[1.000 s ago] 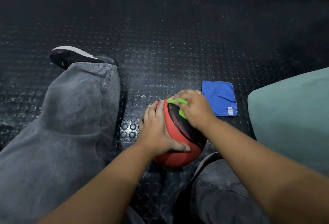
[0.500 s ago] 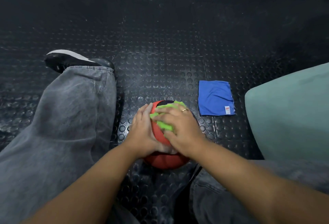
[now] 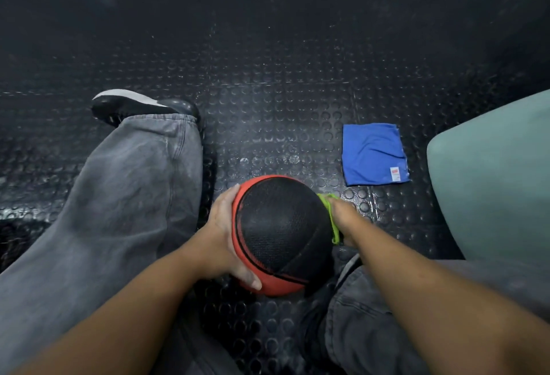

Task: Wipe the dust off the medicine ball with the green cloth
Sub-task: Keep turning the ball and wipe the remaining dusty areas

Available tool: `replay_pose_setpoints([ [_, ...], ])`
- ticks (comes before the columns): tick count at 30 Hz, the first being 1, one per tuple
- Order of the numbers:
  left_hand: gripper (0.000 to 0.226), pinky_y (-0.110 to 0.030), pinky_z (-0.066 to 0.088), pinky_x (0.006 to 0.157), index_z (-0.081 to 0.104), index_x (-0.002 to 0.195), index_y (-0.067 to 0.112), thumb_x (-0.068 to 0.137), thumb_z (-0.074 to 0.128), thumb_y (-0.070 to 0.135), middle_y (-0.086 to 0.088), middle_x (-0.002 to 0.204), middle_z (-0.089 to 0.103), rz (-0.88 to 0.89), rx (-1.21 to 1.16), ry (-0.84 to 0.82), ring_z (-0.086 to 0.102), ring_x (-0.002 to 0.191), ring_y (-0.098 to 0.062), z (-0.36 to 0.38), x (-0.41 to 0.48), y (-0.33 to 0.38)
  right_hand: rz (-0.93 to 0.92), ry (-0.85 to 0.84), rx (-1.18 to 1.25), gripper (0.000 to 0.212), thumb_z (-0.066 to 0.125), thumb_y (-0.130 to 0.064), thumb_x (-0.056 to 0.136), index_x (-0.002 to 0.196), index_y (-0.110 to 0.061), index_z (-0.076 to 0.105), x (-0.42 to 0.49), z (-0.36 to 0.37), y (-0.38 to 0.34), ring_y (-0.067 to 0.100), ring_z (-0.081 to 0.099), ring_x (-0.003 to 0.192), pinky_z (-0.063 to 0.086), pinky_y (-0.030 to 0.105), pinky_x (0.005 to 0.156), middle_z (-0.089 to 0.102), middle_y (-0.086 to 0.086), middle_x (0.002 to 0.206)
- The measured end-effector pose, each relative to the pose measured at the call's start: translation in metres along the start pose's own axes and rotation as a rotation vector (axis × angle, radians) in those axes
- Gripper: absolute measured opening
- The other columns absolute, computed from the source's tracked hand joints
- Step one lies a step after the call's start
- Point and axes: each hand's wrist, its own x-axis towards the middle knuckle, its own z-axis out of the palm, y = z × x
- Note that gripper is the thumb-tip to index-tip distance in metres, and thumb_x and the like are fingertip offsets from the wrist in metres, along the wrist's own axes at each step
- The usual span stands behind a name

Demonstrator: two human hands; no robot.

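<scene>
The medicine ball [image 3: 279,231], black and red-orange with a grained surface, sits on the studded floor between my legs. My left hand [image 3: 224,237] cups its left side, fingers up along the far edge and thumb curled under the near red part. My right hand [image 3: 342,215] presses the green cloth [image 3: 330,213] against the ball's right side. Only a thin strip of the cloth shows between hand and ball, and the ball hides my right fingers.
A folded blue cloth [image 3: 373,154] lies on the black studded rubber floor [image 3: 268,76] right of the ball. A teal cushion [image 3: 494,172] stands at the right edge. My left leg in grey jeans [image 3: 119,196] and black shoe [image 3: 140,105] stretches along the left.
My right hand has slid with the green cloth from the ball's top down to its right side. The ball's black top is now uncovered, and my left hand has shifted lower on the left side.
</scene>
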Motion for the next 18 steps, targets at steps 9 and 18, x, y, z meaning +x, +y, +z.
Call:
replay_pose_setpoints([
  [9, 0.172, -0.021, 0.017, 0.118, 0.0, 0.153, 0.039, 0.011, 0.095, 0.057, 0.02, 0.149, 0.003, -0.085, -0.082, 0.192, 0.013, 0.135, 0.007, 0.018, 0.004, 0.018, -0.836, 0.182, -0.486, 0.029, 0.051, -0.04, 0.094, 0.109, -0.025, 0.071, -0.071, 0.032, -0.081, 0.021, 0.059, 0.11, 0.039, 0.03, 0.093, 0.069, -0.001, 0.114],
  [18, 0.171, -0.041, 0.025, 0.121, -0.001, 0.157, 0.038, 0.02, 0.101, 0.049, 0.017, 0.153, 0.004, -0.185, -0.167, 0.198, 0.017, 0.138, -0.005, 0.017, 0.01, 0.03, -0.746, 0.134, -0.389, 0.032, 0.052, -0.036, 0.096, 0.117, -0.018, 0.068, -0.056, -0.001, -0.071, 0.019, 0.056, 0.117, 0.038, 0.028, 0.1, 0.065, 0.002, 0.121],
])
